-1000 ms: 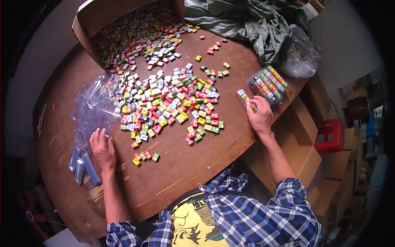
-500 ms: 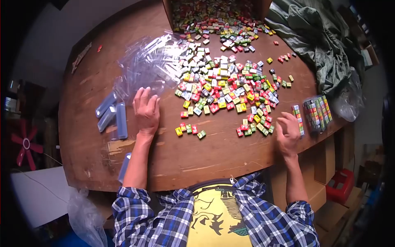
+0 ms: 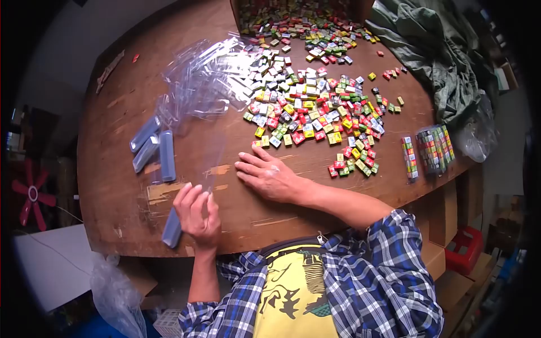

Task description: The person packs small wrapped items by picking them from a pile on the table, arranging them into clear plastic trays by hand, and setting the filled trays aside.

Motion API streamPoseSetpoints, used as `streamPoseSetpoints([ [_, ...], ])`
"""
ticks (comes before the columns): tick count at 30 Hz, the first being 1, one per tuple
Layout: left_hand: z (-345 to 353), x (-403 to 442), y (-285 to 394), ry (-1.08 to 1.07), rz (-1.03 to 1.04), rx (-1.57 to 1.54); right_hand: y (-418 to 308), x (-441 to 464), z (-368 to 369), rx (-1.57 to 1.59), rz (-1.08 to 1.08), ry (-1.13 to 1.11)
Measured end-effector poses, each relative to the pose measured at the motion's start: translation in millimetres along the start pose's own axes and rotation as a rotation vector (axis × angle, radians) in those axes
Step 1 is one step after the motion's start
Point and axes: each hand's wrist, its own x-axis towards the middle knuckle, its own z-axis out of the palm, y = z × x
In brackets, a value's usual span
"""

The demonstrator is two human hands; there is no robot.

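Observation:
My left hand is closed near the table's front edge, pinching a thin clear plastic sleeve that stretches up from the fingers. Under and beside that hand lies a bluish clear plastic case, partly hidden. My right hand rests palm down at the middle of the table, fingers stretched to the left. Its fingertips are just below a spread of small colourful wrapped blocks; what lies under the palm is hidden. A pile of clear plastic sleeves lies beyond my left hand.
Several bluish plastic cases lie at the left. At the right stand a single filled strip and a filled bundle of strips. An open box spills blocks at the back. A green cloth drapes the right side.
My left hand has pulled back from the sleeve pile towards the front edge, bringing a sleeve. My right hand has left the filled strip and swung left to the table's middle, flattening out.

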Motion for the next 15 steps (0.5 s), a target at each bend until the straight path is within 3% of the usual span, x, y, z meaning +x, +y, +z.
streamPoseSetpoints([
  [3, -3, -8, 13, -0.029, -0.022, -0.067, 26, -19, -16, -0.181, 0.054, -0.036],
  [6, 8, -16, 34, -0.078, -0.026, -0.202, 40, -38, -43, -0.158, 0.056, -0.031],
  [15, 65, -22, 83, -0.274, 0.286, -0.463, 36, -92, -119, -0.195, 0.303, 0.146],
])
